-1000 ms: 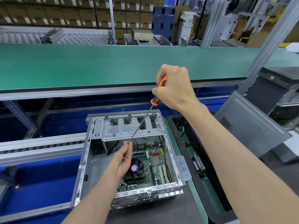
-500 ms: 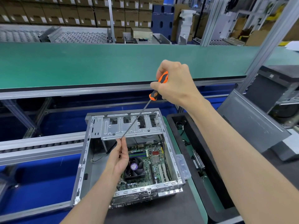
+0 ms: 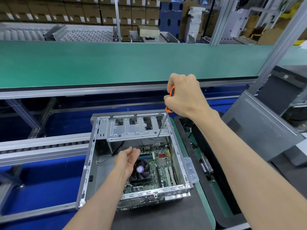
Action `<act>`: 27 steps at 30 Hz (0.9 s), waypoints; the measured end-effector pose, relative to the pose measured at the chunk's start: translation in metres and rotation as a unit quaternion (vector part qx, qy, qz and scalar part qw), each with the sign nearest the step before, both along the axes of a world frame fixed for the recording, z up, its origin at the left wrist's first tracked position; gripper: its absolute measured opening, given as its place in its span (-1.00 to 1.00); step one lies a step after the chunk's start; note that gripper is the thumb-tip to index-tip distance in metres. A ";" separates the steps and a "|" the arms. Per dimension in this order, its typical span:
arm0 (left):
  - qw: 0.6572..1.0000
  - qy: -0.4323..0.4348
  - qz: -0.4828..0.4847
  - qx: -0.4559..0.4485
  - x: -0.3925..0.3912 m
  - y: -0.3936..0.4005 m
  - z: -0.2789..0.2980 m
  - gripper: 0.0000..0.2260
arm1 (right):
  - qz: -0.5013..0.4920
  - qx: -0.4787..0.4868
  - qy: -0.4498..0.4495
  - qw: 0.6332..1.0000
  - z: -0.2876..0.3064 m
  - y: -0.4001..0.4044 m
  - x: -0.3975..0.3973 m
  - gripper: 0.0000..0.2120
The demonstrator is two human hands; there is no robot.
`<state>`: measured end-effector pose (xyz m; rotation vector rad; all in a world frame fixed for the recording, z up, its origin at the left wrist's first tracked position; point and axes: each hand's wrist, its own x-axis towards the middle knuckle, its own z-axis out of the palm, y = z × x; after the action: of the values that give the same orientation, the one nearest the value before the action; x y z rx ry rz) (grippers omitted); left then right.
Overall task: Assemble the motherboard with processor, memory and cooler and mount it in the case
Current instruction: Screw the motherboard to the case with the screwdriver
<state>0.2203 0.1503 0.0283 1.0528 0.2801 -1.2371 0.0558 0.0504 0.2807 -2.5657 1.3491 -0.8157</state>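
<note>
An open grey computer case (image 3: 89,165) lies on a dark mat below me. A green motherboard (image 3: 162,170) sits inside it, carrying a black cooler fan (image 3: 142,171) and memory sticks (image 3: 146,157). My right hand (image 3: 184,95) grips the orange and black handle of a long screwdriver (image 3: 160,129). Its shaft slants down past the drive cage (image 3: 132,128) to the board's far edge. My left hand (image 3: 128,159) hovers palm-up over the fan, fingers apart and blurred, holding nothing.
A green conveyor belt (image 3: 116,63) runs across behind the case, with roller rails (image 3: 41,146) at the left. A grey side panel (image 3: 259,127) leans at the right. A black tray (image 3: 197,163) with cables lies right of the case. Cardboard boxes fill the background.
My left hand has let go of the screwdriver's tip and dropped back, open. My right hand has swung the screwdriver steeper, its tip now down at the board's far edge.
</note>
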 end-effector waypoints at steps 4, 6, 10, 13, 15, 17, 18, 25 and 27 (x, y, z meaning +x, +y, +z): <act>0.996 -0.067 -0.054 0.030 -0.002 -0.003 -0.005 -0.90 | -0.003 0.005 -0.029 1.000 0.001 -0.002 -0.001 -0.88; 0.994 -0.078 -0.067 0.030 -0.002 -0.004 -0.008 -0.88 | 0.003 0.000 -0.042 0.999 0.006 -0.002 0.000 -0.88; 0.993 -0.065 -0.093 0.016 -0.002 -0.004 -0.009 -0.83 | 0.011 -0.012 -0.052 0.999 0.012 0.000 0.002 -0.89; 0.995 -0.002 -0.100 -0.021 -0.002 -0.004 -0.006 -0.82 | 0.021 -0.020 -0.065 0.997 0.013 0.002 0.003 -0.90; 0.995 0.041 -0.084 -0.039 -0.002 -0.003 -0.004 -0.86 | 0.026 -0.022 -0.066 0.997 0.013 0.003 0.005 -0.90; 0.995 0.075 -0.053 -0.048 -0.001 -0.004 -0.002 -0.93 | 0.027 -0.022 -0.070 0.997 0.013 0.004 0.006 -0.90; 0.994 0.084 -0.045 -0.052 0.000 -0.003 -0.002 -0.93 | 0.028 -0.022 -0.073 0.997 0.013 0.004 0.007 -0.89; 0.990 0.122 -0.028 -0.061 -0.001 -0.003 0.001 -0.87 | 0.031 -0.025 -0.084 0.996 0.018 0.007 0.008 -0.88; 0.989 0.133 -0.018 -0.062 0.000 -0.003 0.002 -0.88 | 0.031 -0.026 -0.086 0.996 0.019 0.007 0.007 -0.88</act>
<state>0.2198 0.1474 0.0299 0.7891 0.3842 -1.4113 0.0627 0.0575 0.2998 -2.4949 1.2090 -1.0455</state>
